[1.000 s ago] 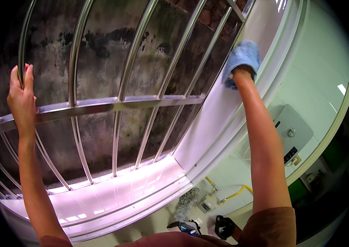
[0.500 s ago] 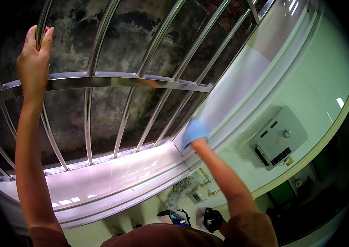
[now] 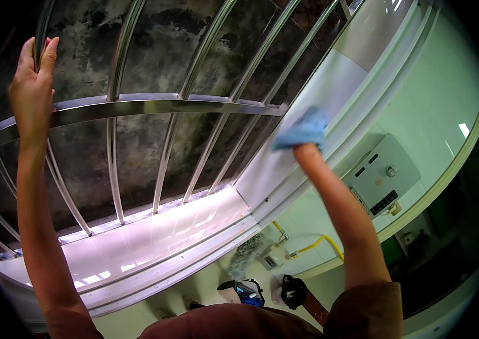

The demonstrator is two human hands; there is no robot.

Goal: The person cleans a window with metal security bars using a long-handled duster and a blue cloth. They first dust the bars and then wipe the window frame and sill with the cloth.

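Observation:
My left hand (image 3: 31, 90) is raised at the far left, its fingers wrapped round an upright metal bar (image 3: 44, 21) of the window grille. Over on the right, a blue cloth (image 3: 306, 127) covers my right hand (image 3: 306, 151) and hides most of its fingers. Hand and cloth press against the white side wall (image 3: 330, 85) of the window recess, slightly smeared by motion. Shiny bars and a flat crosspiece (image 3: 154, 107) make up the grille, with a dark, stained wall behind it.
Below the grille runs a glossy sill (image 3: 149, 243) with a window track (image 3: 183, 265) along it. A grey water heater (image 3: 385, 175) hangs on the right wall. Down on the floor are a grey fluffy duster (image 3: 246, 254), an open bag (image 3: 242, 292) and a black-lined bin (image 3: 293, 292).
My right hand has slid the cloth up and to the right along the side wall, away from the sill corner. My left hand keeps its grip on the bar; the view has shifted slightly.

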